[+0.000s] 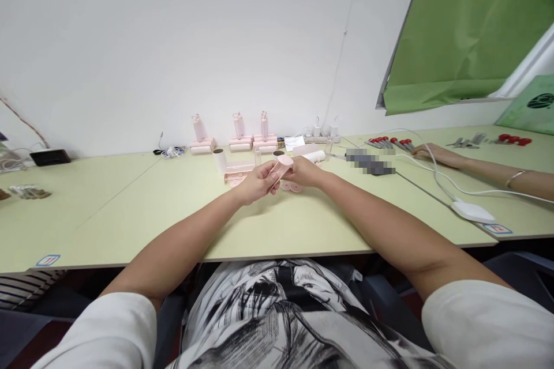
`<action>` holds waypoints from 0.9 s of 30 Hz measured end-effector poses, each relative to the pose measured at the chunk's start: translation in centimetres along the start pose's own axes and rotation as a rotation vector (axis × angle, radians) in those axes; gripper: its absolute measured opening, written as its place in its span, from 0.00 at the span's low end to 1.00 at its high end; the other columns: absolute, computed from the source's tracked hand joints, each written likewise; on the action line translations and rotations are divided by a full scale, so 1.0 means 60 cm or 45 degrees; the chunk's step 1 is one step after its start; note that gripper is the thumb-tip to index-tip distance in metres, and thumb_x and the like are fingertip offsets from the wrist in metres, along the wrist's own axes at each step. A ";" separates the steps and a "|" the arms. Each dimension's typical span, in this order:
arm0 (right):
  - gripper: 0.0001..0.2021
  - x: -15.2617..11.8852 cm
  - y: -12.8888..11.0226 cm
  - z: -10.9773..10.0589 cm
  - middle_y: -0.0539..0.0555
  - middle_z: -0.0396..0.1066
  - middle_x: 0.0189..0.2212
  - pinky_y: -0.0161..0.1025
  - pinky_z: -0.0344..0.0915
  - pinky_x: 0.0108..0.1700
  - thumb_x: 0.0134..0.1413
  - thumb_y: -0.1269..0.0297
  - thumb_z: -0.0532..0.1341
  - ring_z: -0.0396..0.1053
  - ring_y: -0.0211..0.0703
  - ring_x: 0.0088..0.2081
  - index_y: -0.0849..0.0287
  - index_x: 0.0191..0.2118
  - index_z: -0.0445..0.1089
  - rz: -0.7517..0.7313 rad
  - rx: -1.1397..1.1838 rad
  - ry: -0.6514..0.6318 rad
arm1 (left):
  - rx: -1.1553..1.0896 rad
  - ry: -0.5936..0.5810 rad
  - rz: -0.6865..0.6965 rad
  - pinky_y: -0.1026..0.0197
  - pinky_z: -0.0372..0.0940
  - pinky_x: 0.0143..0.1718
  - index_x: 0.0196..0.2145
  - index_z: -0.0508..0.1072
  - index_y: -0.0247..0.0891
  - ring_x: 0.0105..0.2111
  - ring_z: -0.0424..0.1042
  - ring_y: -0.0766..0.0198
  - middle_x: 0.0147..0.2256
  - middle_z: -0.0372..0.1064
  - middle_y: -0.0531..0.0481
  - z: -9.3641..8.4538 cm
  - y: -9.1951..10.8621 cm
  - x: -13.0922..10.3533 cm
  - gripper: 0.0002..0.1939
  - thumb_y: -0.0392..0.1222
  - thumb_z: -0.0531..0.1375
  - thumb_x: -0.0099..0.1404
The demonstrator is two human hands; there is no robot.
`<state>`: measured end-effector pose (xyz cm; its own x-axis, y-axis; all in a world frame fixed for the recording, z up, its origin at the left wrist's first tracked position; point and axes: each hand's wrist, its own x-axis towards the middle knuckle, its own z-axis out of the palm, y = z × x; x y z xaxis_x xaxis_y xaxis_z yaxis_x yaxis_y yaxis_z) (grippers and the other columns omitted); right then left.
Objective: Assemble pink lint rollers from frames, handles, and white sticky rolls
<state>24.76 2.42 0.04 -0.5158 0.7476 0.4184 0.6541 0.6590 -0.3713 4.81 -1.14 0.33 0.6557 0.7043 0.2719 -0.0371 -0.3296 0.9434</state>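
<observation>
Above the pale green table, my left hand is closed around a pale pink rounded case part. My right hand meets it from the other side with fingers closed at the part's edge; its fingertips are partly hidden. Small pink discs lie just under my right hand. Left of my hands are a clear tube and a long pink shell. A white roll with a dark end stands behind them, and another white roll lies behind my right hand.
Pink bottle-shaped pieces stand on pink cylinders along the wall. Cables lie at the back left, with a power strip behind. A white cable and its box cross the right side, near another person's hand and red-handled tools.
</observation>
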 end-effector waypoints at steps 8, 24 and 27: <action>0.09 0.016 0.019 0.009 0.47 0.61 0.19 0.32 0.50 0.28 0.50 0.63 0.59 0.57 0.35 0.24 0.59 0.22 0.64 0.041 -0.031 0.022 | 0.005 0.165 -0.040 0.68 0.49 0.19 0.35 0.60 0.39 0.18 0.60 0.72 0.22 0.62 0.58 0.003 0.005 -0.002 0.22 0.60 0.61 0.59; 0.19 -0.002 0.011 -0.045 0.51 0.66 0.23 0.37 0.60 0.30 0.50 0.47 0.61 0.61 0.38 0.26 0.62 0.32 0.71 0.164 0.470 0.345 | 0.488 0.292 -0.172 0.63 0.58 0.27 0.34 0.63 0.39 0.25 0.66 0.66 0.29 0.68 0.52 -0.019 -0.008 -0.004 0.10 0.48 0.57 0.63; 0.20 -0.006 -0.003 -0.036 0.52 0.68 0.26 0.36 0.61 0.28 0.49 0.47 0.62 0.64 0.38 0.26 0.62 0.36 0.73 0.174 0.549 0.051 | 0.934 0.339 -0.182 0.60 0.58 0.32 0.32 0.68 0.39 0.30 0.67 0.61 0.30 0.69 0.50 -0.015 -0.021 -0.004 0.06 0.43 0.57 0.62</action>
<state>26.01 1.87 1.73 -0.4133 0.8319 0.3703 0.4198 0.5350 -0.7332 3.99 -0.33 -0.77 0.4111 0.8671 0.2814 0.6009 -0.4899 0.6315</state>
